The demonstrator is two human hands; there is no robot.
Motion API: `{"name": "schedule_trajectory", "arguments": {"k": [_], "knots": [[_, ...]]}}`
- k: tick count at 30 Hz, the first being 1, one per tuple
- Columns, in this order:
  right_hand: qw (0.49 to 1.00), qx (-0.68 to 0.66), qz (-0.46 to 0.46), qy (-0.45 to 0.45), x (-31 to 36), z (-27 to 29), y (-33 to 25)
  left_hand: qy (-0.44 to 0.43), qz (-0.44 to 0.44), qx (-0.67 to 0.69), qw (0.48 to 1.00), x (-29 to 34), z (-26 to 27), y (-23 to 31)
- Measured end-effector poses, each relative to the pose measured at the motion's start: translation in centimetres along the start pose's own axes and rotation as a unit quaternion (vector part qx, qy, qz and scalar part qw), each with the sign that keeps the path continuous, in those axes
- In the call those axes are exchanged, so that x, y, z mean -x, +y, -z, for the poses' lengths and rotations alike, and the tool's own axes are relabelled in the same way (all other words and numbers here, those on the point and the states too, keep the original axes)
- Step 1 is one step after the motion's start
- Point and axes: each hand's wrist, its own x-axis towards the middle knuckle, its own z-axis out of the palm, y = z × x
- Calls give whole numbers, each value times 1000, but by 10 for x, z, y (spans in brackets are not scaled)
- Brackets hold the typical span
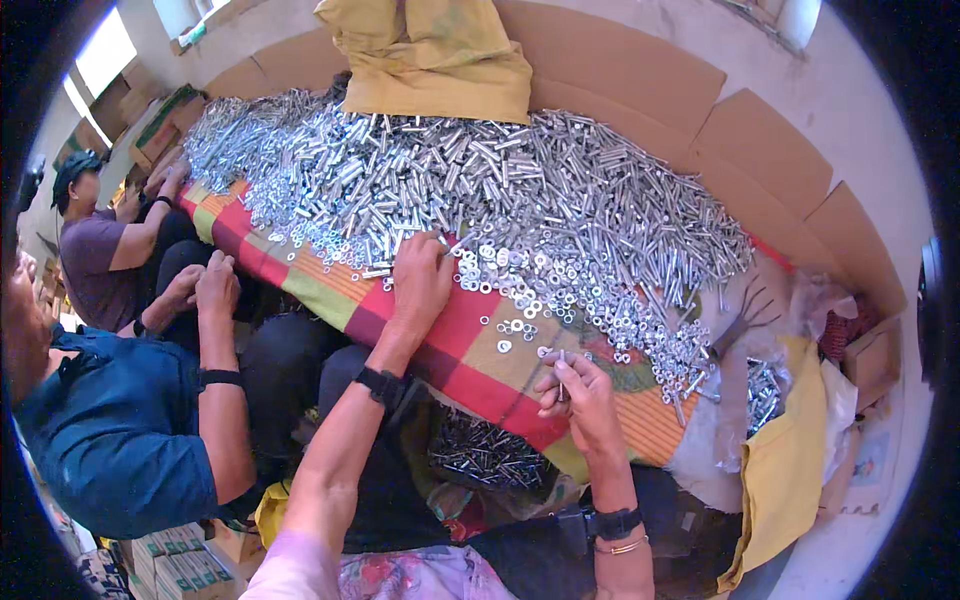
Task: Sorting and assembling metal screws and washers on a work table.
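Note:
My left hand reaches to the front edge of a large heap of metal sleeves and bolts, its fingers closed. What lies in its fingertips, if anything, is too small to make out. Loose washers and nuts are scattered beside it on a checked cloth. Nearer to me, over the cloth's front edge, my right hand pinches a thin metal bolt between thumb and fingers. More nuts are heaped to the right of that hand.
Cardboard sheets wall in the heap's back, with a yellow cloth draped over it. A dark container of bolts sits below the table edge. A hand fork lies at right. Two people sit at my left.

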Motion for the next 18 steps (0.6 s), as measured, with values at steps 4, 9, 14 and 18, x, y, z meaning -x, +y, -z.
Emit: {"name": "schedule_trajectory", "arguments": {"k": [4,9,14,18], "knots": [[999,-30,1,28,2,-7,-7,24,-6,20,1000,2,2,2],[1000,-13,3,22,2,-4,-3,-5,-44,-81,996,-13,-1,-14],[1000,1,-8,18,2,-3,-2,-116,-80,-161,977,-21,-3,-17],[1000,-15,3,19,3,-3,-3,-128,-137,-155,970,-22,4,-16]]}}
